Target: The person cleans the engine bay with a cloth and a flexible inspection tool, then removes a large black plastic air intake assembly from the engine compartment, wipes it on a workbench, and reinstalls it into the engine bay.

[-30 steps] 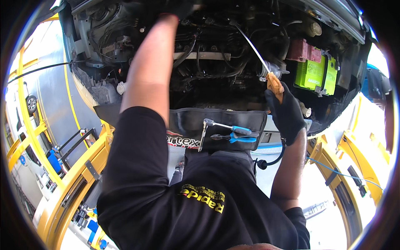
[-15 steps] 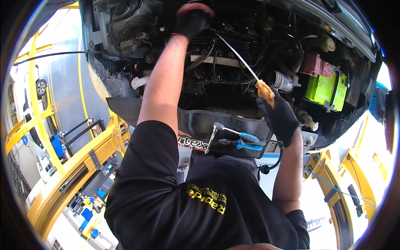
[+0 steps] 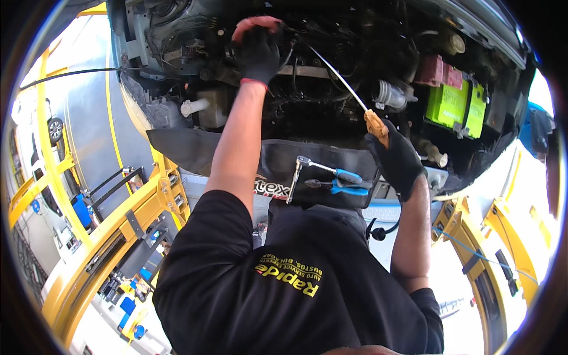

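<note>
In the upper left of the engine bay point(image 3: 322, 109), my left hand point(image 3: 258, 57), in a black glove with a red cuff, is closed on a reddish rag point(image 3: 256, 25). Motion blurs its fingertips. My gloved right hand point(image 3: 399, 160) wraps around an orange-handled tool with a long thin metal shaft point(image 3: 343, 83). That shaft slants up and left, its tip ending near my left hand among dark engine parts. Whether the tip touches anything cannot be made out. Between my arms, a ratchet point(image 3: 325, 167) and blue-handled pliers point(image 3: 343, 187) lie on a dark fender cover point(image 3: 236, 142).
A bright green battery point(image 3: 452, 109) with a red cover point(image 3: 436, 72) stands on the right. Beside my right hand is a ribbed grey duct point(image 3: 391, 94). A black hose point(image 3: 381, 232) curves by my right forearm. Yellow lift frames point(image 3: 118, 245) flank both sides.
My left hand and the rag have shifted left and a little down. My right hand keeps its hold on the orange-handled tool. The view has shifted slightly.
</note>
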Tool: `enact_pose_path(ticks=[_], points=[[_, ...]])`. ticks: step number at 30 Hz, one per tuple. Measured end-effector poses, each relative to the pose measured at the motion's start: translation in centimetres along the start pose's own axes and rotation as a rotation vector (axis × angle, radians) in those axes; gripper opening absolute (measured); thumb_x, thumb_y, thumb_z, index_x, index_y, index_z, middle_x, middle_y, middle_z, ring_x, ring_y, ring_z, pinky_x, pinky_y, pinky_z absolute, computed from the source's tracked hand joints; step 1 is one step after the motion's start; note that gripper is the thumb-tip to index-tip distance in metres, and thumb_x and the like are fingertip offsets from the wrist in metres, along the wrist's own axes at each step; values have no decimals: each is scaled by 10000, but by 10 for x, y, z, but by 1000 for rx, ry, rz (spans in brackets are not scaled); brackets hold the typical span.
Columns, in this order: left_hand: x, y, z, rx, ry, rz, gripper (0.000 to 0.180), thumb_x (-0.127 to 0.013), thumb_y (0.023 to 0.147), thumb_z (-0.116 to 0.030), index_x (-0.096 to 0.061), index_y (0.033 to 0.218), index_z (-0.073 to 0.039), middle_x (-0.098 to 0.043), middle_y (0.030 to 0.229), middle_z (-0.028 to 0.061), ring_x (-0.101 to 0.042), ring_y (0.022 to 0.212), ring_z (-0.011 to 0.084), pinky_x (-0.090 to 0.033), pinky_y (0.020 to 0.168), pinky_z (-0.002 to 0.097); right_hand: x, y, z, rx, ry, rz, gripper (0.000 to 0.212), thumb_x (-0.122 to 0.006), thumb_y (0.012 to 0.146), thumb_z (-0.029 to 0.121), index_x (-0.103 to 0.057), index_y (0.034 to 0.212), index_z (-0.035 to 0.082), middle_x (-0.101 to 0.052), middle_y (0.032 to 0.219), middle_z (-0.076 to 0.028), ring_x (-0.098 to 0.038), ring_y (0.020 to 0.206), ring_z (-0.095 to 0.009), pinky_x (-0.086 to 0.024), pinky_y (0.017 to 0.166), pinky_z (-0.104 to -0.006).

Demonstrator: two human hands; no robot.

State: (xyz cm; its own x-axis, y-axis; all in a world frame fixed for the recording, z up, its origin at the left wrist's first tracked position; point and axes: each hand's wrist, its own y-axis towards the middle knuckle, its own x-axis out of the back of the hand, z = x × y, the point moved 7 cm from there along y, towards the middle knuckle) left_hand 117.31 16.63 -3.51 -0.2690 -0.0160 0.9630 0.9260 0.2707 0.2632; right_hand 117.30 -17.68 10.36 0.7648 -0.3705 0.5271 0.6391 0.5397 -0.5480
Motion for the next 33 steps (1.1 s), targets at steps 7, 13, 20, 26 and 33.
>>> enact_pose_path(ticks=[7, 13, 20, 26, 33], points=[[-18, -12, -35, 183, -198, -199, 466, -667, 927, -336, -626, 1260, -13, -620, 1304, 303, -598, 1163, 454, -474, 1001, 553, -1, -14, -31, -64, 74, -7, 341, -702, 1030, 297, -634, 1288, 84, -753, 1038, -210, -740, 1014, -402, -553, 865, -450], [4, -9, -119, 115, 93, -50, 449, -675, 899, -321, -658, 1248, -40, -596, 1281, 229, -532, 1256, 438, -432, 1045, 541, 27, -39, -46, -118, 50, -128, 391, -707, 1032, 292, -622, 1322, 43, -744, 989, -181, -737, 938, -341, -552, 804, -416], [9, -17, -167, -234, -171, -120, 720, -650, 942, -453, -547, 1466, 30, -476, 1560, 302, -346, 1537, 469, -266, 1270, 598, 39, -56, -54, -216, 78, -107, 373, -712, 1043, 266, -619, 1342, 63, -667, 817, -53, -636, 680, -141, -504, 633, -329], [5, -28, -180, -60, 228, -63, 399, -649, 909, -299, -676, 1261, -114, -626, 1301, 125, -535, 1316, 375, -447, 1036, 562, 30, -65, -61, -104, 116, -112, 377, -697, 1044, 234, -613, 1366, 55, -741, 958, -165, -724, 875, -278, -544, 807, -405], [-15, -16, -147, -13, -154, -350, 593, -629, 972, -307, -544, 1469, 6, -460, 1599, 253, -418, 1487, 440, -307, 1233, 582, 27, -68, -70, -144, 132, -112, 379, -697, 1042, 235, -612, 1362, 50, -744, 1006, -197, -740, 936, -331, -550, 835, -411]])
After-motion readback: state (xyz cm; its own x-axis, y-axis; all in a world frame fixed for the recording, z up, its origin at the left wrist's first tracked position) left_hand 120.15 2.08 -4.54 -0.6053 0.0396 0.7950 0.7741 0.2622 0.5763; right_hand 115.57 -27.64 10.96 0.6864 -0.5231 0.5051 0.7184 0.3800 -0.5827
